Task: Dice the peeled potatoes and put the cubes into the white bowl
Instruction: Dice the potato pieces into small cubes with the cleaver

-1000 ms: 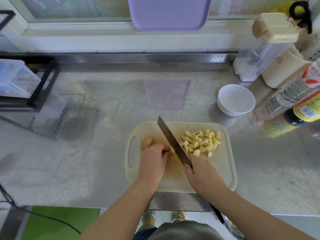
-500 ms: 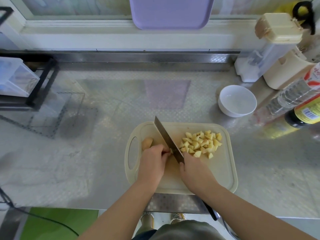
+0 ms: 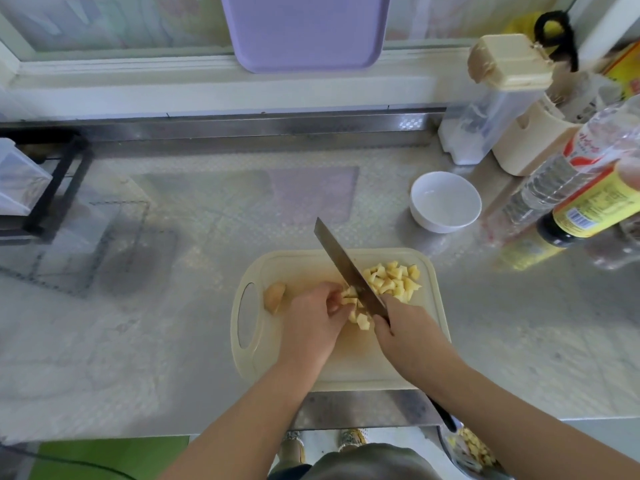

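Gleaming steel counter point(image 3: 166, 327), cream board point(image 3: 346, 370), white bowl point(image 3: 440, 226)

I see pale-yellow potato cubes point(image 3: 393, 280) on a cream plastic cutting board point(image 3: 427, 344) at centre, a plain white round bowl point(image 3: 445, 202) upper right, a lilac plastic tray point(image 3: 304, 29) top centre, and a dimple-patterned grey steel counter point(image 3: 166, 341).
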Tool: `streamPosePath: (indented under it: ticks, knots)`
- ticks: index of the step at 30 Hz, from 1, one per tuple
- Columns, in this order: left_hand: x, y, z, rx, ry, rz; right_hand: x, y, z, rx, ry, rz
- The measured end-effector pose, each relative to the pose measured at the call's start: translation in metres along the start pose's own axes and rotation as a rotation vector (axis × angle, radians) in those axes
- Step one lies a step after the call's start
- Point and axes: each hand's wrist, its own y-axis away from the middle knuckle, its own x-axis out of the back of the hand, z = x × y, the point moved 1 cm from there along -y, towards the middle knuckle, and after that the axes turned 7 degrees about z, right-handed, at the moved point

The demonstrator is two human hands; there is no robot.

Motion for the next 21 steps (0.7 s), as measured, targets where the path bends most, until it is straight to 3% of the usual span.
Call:
streamPosePath:
  ticks: [13, 15, 19, 21]
  knots:
    - [-0.011, -0.011, 0.01, -0.067, -0.076, -0.018, 0.024, 0.004, 0.029, 0.079, 0.18, 0.069]
    - [0.002, -0.01, 0.014, -0.048, -0.023, 0.051, 0.033, 0.003, 0.034, 0.102, 0.24, 0.095]
    - [0.052, -0.013, 0.029, 0.009, 0.228, 0.42, 0.044, 0.001, 0.043, 0.227, 0.362, 0.135]
    - [0.07, -0.021, 0.04, -0.086, 0.216, 0.418, 0.048, 0.001, 0.046, 0.292, 0.424, 0.138]
